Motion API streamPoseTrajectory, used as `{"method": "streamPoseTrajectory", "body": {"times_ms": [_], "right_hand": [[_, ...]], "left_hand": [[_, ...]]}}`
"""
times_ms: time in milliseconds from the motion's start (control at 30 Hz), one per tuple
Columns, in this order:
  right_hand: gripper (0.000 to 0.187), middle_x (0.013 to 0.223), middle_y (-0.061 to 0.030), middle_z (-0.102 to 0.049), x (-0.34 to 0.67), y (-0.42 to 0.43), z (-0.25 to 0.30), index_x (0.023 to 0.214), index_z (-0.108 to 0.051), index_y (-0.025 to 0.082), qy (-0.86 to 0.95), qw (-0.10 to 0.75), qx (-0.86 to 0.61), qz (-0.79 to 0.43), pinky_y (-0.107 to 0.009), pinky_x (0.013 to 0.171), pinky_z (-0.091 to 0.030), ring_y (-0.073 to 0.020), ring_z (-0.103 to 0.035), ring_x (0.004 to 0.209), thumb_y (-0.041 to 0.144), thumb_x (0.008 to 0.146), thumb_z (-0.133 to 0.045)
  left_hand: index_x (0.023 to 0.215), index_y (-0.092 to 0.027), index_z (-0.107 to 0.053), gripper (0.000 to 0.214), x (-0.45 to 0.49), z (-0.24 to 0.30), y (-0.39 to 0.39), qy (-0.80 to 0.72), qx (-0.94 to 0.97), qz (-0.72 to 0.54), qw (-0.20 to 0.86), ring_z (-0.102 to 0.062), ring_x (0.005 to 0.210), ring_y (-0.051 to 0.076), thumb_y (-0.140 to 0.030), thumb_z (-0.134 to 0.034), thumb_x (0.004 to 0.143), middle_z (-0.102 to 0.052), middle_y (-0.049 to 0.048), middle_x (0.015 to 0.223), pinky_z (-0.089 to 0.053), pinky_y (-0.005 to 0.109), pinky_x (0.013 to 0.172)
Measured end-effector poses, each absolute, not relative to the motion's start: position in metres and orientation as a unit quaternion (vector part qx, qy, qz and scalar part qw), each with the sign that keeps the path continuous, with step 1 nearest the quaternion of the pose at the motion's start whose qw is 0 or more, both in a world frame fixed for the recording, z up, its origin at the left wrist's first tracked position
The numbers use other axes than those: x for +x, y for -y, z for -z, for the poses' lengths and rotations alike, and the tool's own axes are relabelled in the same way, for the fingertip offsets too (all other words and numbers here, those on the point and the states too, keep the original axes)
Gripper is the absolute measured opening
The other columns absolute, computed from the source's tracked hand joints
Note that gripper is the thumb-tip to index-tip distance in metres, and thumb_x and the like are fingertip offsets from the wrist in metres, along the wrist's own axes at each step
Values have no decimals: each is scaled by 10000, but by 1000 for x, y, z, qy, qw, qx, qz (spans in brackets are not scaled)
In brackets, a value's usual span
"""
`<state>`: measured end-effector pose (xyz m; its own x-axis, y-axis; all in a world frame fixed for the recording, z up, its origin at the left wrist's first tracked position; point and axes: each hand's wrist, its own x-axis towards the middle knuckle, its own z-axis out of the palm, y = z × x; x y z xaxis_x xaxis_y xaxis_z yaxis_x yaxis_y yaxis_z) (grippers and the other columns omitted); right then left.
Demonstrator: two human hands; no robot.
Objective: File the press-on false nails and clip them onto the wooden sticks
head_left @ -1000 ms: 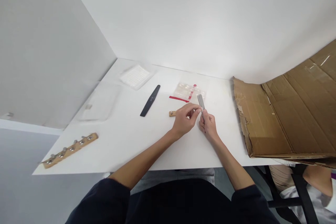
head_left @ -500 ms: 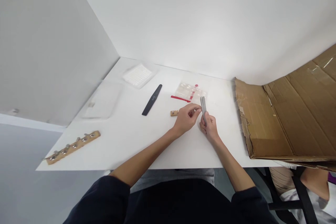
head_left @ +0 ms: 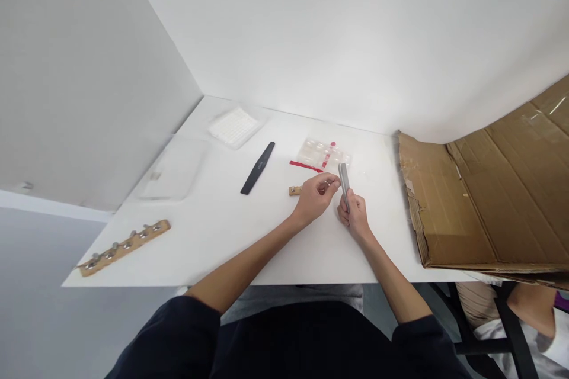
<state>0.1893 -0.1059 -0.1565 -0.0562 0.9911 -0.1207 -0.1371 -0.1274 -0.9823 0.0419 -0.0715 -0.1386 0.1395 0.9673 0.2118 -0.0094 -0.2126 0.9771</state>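
Observation:
My right hand [head_left: 354, 213] is closed round a slim grey nail file [head_left: 344, 177], whose tip points away from me. My left hand [head_left: 315, 198] is curled in a pinch right beside the file, over a short wooden strip [head_left: 294, 190] that sticks out to its left; what the fingertips pinch is too small to make out. Both hands rest on the white table [head_left: 213, 231].
A black nail file [head_left: 258, 167] lies left of my hands. Behind them sits a clear bag with red trim [head_left: 320, 154]. Further left are a white gridded tray [head_left: 234, 127], a clear lid [head_left: 172, 170] and a wooden strip with metal studs [head_left: 123, 247]. An opened cardboard box [head_left: 484, 189] fills the right.
The grey file has tilted more upright in my right hand and the view has shifted slightly. My hands stay in the same spot.

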Motion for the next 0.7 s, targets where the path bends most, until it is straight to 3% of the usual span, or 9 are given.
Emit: {"method": "streamPoseTrajectory", "body": {"times_ms": [133,333,533,700], "right_hand": [[716,447,86,-277,188,104,153,565,-386,251,446,478,-504,-564,-247,338,-154,-66,-220,364,871,835,-622],[710,448,101,-257,186,102,149,580,-392,250,399,494,-522,-570,-230,335,-141,-57,-204,359,872,819,-637],[710,432,107,-249,188,104,154,584,-394,251,413,501,-498,-575,-225,332,-147,-56,-194,345,882,839,-597],[715,431,92,-272,188,105,152,562,-390,248,442,481,-498,-570,-233,333,-161,-59,-219,350,866,838,-620]], "left_hand": [[853,-187,-693,164,43,139,74,-422,604,-511,444,-470,597,113,-308,-636,948,-671,21,797,-403,264,546],[862,-169,-703,233,42,141,66,-389,550,-530,516,-600,710,138,-392,-688,928,-680,49,846,-474,256,605],[881,-154,-693,323,39,140,61,-378,503,-498,596,-385,495,51,-469,-759,870,-610,4,754,-296,216,444],[846,-157,-695,262,38,139,63,-372,550,-510,547,-589,672,123,-412,-723,896,-663,41,808,-465,234,580]]}}
